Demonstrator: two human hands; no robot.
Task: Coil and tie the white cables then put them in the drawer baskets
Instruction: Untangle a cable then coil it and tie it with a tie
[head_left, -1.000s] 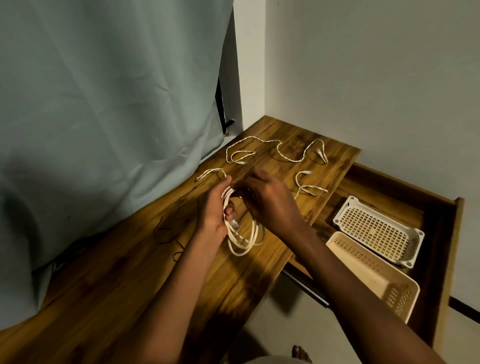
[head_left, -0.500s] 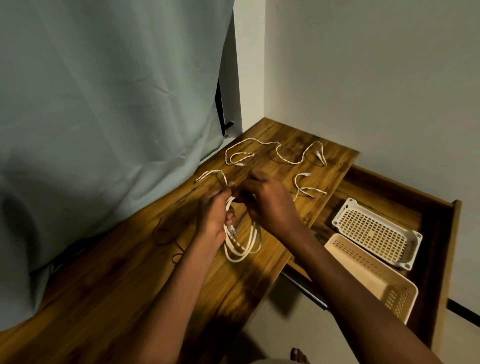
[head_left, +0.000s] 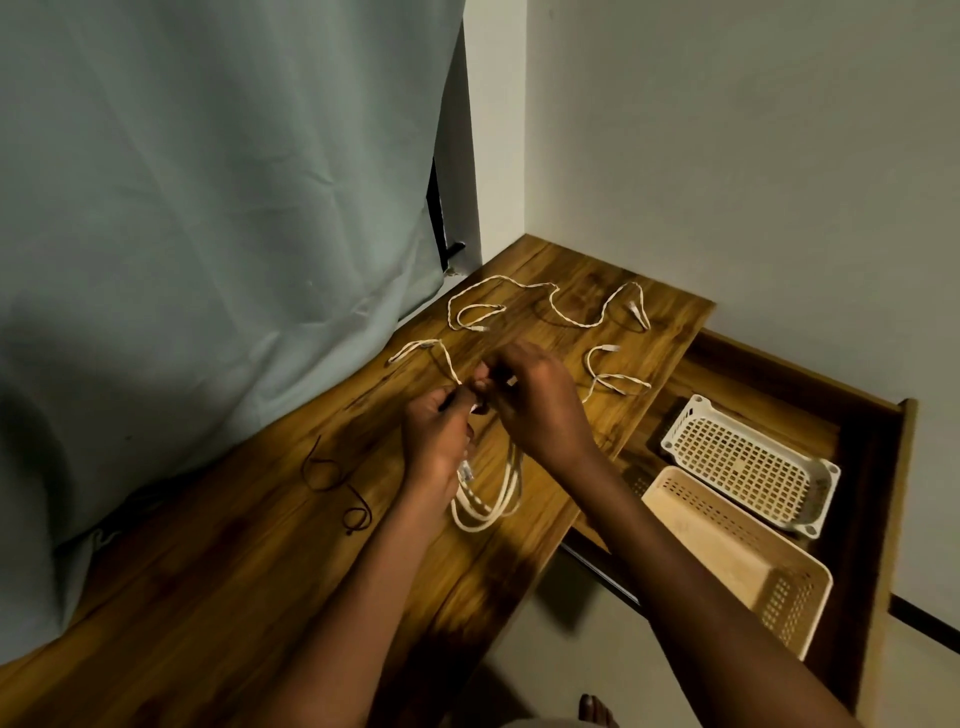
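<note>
A coiled white cable sits near the middle of the frame, its loops hanging down from the two hands onto the wooden desk, with a clear plug end showing just below the left hand. The left hand has its fingers curled round the top of the coil, gripping the bunched strands. The right hand meets it from the right, its fingertips pinching the cable at the same spot, just above the left hand's knuckles; what exactly lies between those fingertips is too small to tell.

From that pinch a loose strand runs up and left to a free end lying on the desk. Higher in the frame, a second white cable lies sprawled in loose curves across the far part of the desk, and a shorter third white cable lies to the right of the hands, near the desk's right edge. Thin dark ties lie on the wood left of the left forearm.

At the right of the frame an open drawer holds two baskets: a white basket further up and a beige basket just below it, touching or nearly so. A pale green curtain fills the upper left, and a white wall the upper right.
</note>
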